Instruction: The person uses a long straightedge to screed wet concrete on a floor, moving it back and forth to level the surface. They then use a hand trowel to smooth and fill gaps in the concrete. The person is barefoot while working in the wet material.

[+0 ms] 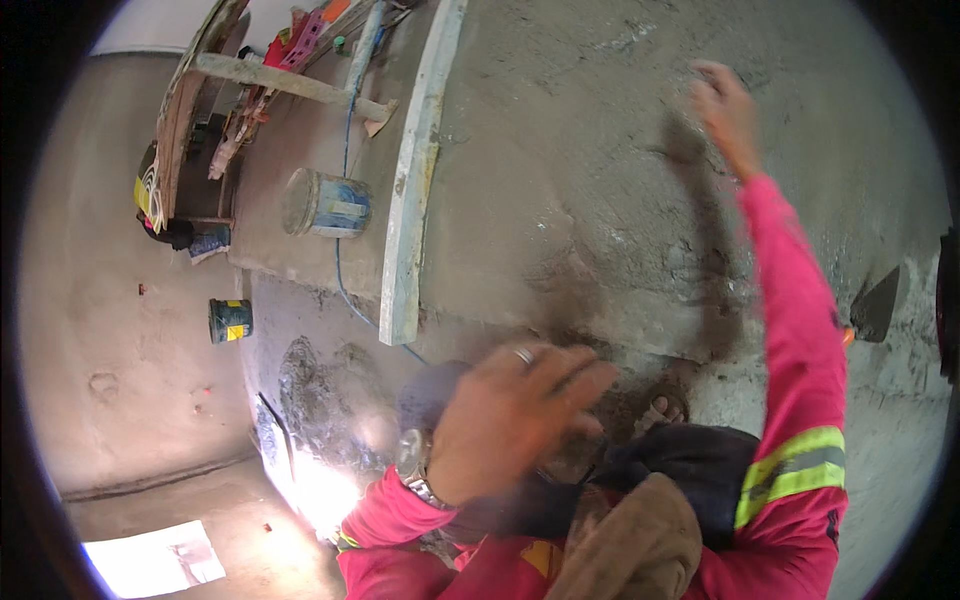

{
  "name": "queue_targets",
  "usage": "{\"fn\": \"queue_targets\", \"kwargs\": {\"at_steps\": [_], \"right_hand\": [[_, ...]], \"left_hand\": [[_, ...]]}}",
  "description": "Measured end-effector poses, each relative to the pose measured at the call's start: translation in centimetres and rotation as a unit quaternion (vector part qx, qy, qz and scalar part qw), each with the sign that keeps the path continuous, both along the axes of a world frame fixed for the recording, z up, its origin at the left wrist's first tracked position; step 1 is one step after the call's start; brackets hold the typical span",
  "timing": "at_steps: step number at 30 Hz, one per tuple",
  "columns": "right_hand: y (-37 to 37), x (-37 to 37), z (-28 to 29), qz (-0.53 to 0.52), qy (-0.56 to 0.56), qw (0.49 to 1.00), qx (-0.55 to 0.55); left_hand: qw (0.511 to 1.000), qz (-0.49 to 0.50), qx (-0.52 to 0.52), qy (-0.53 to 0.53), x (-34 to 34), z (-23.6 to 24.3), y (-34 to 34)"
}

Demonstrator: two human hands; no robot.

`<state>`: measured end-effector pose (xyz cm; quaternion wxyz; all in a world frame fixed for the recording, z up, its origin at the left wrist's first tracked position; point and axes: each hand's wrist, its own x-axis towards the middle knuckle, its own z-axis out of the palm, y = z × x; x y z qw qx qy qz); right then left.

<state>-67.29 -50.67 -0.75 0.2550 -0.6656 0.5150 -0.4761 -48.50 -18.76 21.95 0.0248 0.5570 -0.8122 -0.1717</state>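
Note:
My right hand [725, 110] reaches out over a wet grey mortar surface [560, 130], at the end of a pink sleeve with a yellow and grey band. Its fingers look loosely bent and parted, slightly blurred, and I see nothing held in them. Close to my body, my left hand [515, 420] hangs with its fingers stretched loosely, smeared by motion. It wears a ring and a metal wristwatch [413, 455], and seems to hold nothing. A trowel blade [876, 305] lies at the right, beyond my right forearm.
A long pale straight beam [412, 190] lies left of the mortar. Beside it stand a mortar-smeared bucket [330, 205] and a blue cord [345, 270]. Farther left are a dark green bucket [230, 320] and a wooden frame [285, 82] with tools. My foot [662, 408] shows below.

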Motion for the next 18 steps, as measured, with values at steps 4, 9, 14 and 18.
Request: {"fn": "queue_targets", "kwargs": {"at_steps": [4,9,14,18], "right_hand": [[6.6,-15.2,1.7,-0.102,0.168,0.980,-0.030],[22.2,-34.3,-0.8,-0.332,0.425,0.841,0.037],[28.4,-36.3,-11.2,-0.290,0.342,0.847,0.286],[27.2,-34.7,-13.7,-0.292,0.387,0.832,0.268]], "left_hand": [[0.997,0.078,-0.028,0.005,5.9,-0.2,0.7],[0.974,0.194,-0.090,0.078,14.5,-3.3,1.5],[0.946,0.315,-0.035,0.074,21.6,-10.0,4.0],[0.939,0.333,-0.012,0.084,25.3,-15.1,7.0]]}}
